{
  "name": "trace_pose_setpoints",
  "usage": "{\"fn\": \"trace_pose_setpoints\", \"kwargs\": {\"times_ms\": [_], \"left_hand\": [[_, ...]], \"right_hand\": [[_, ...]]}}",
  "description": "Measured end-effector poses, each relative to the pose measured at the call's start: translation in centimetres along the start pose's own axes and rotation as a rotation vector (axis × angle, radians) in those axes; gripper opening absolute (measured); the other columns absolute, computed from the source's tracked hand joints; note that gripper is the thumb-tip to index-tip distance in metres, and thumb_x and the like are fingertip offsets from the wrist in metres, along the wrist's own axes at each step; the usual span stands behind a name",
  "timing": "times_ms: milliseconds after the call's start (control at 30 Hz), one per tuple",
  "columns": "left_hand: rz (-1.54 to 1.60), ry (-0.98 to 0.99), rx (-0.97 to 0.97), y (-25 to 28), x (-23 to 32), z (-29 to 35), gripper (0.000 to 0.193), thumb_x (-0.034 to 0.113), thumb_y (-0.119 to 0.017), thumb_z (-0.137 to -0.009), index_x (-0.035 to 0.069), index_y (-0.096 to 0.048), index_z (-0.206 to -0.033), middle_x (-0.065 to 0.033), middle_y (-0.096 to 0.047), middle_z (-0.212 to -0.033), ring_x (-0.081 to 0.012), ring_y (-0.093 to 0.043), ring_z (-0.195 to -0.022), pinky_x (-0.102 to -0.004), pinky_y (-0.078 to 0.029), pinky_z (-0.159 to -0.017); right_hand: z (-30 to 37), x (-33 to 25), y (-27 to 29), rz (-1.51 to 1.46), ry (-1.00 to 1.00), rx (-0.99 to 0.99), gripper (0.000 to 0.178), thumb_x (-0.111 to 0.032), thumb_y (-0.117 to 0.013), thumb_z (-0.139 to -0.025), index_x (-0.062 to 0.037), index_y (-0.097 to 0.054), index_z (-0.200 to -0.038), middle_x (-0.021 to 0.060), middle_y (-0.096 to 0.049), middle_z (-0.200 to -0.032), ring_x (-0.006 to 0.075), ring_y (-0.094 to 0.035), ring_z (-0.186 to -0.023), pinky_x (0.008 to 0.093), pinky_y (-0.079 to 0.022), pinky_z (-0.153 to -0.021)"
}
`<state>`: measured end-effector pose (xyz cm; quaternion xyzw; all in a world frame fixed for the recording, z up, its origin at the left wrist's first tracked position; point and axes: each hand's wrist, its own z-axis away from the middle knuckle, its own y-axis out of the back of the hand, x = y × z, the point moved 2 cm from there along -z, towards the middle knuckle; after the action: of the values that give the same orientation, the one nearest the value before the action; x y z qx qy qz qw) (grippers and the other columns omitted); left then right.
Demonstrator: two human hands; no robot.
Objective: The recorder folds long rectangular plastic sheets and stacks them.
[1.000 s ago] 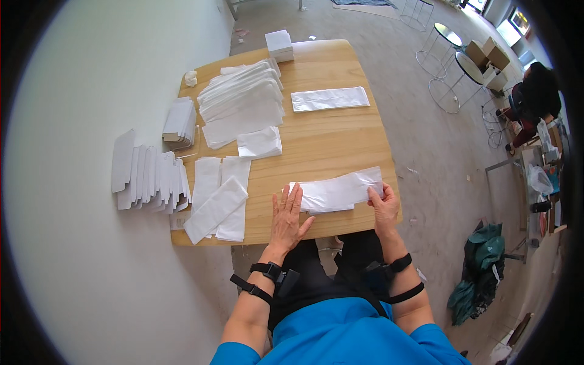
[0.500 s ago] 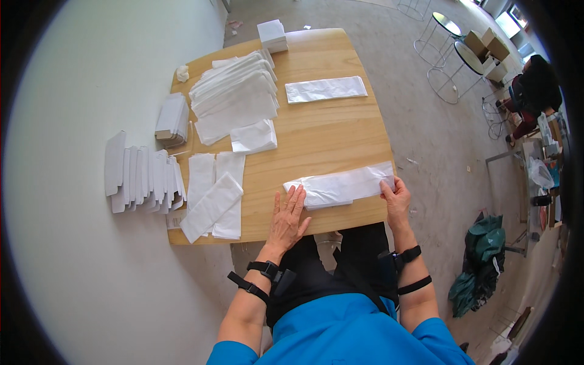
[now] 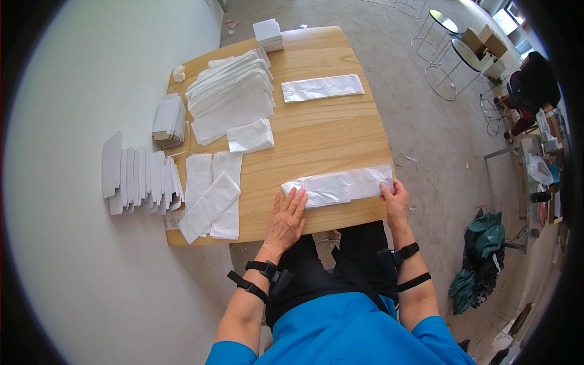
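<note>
A long, thin, shiny white folded sheet point(image 3: 350, 184) lies along the near edge of the wooden table point(image 3: 316, 134). My left hand point(image 3: 288, 220) rests with outstretched fingers on the sheet's left end. At its right end, my right hand point(image 3: 394, 196) pinches the corner between thumb and fingers. Slight wrinkles run through the middle of the sheet, and a lower layer's edge shows beneath it at the front. Further back on the table lies a similar folded white strip point(image 3: 323, 88), touched by neither hand.
On the left are fanned white sheets point(image 3: 231, 91), a short folded stack point(image 3: 251, 135) and several crossed strips point(image 3: 210, 207). White card pieces point(image 3: 140, 179) and stacked boxes point(image 3: 169, 118) line the wall side. Another white stack point(image 3: 268, 34) stands at the far edge. A person point(image 3: 532, 91) sits far right.
The sheet has settled lower at its front edge, covering more of the layer beneath. My right hand keeps its pinch and my left hand stays on the left end. The view has shifted slightly.
</note>
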<state>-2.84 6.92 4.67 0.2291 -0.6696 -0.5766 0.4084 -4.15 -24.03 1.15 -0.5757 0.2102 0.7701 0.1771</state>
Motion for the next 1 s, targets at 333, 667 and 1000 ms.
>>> {"fn": "trace_pose_setpoints", "kwargs": {"times_ms": [333,667,1000], "left_hand": [[-0.021,-0.021,0.036,-1.1,-0.4,-0.1,0.061,0.019,-0.062,-0.082,0.007,-0.042,-0.138,-0.0070,-0.034,-0.149,-0.0258,-0.024,-0.142,-0.0509,-0.006,-0.118],[-0.050,-0.035,0.036,-1.1,-0.2,-0.6,0.057,0.018,-0.062,-0.082,0.009,-0.045,-0.136,-0.0065,-0.036,-0.148,-0.0255,-0.025,-0.142,-0.0512,-0.010,-0.117],[0.131,0.244,0.312,-0.2,0.2,0.0,0.043,0.011,-0.066,-0.078,0.010,-0.053,-0.118,-0.0081,-0.052,-0.122,-0.0268,-0.048,-0.114,-0.0433,-0.033,-0.100]], "right_hand": [[0.8,-0.7,0.5,0.690,0.258,0.302,0.029,-0.008,-0.065,-0.080,0.0006,-0.059,-0.107,0.0123,-0.065,-0.086,0.0252,-0.064,-0.077,0.0340,-0.051,-0.071],[5.4,-2.5,-13.4,0.139,0.266,-0.284,0.018,-0.004,-0.057,-0.085,0.0019,-0.063,-0.100,0.0144,-0.067,-0.088,0.0239,-0.067,-0.078,0.0319,-0.053,-0.073],[5.2,-0.1,-15.3,0.180,0.081,-0.281,0.017,-0.006,-0.056,-0.086,0.0014,-0.065,-0.098,0.0122,-0.070,-0.085,0.0192,-0.068,-0.078,0.0309,-0.053,-0.074]]}}
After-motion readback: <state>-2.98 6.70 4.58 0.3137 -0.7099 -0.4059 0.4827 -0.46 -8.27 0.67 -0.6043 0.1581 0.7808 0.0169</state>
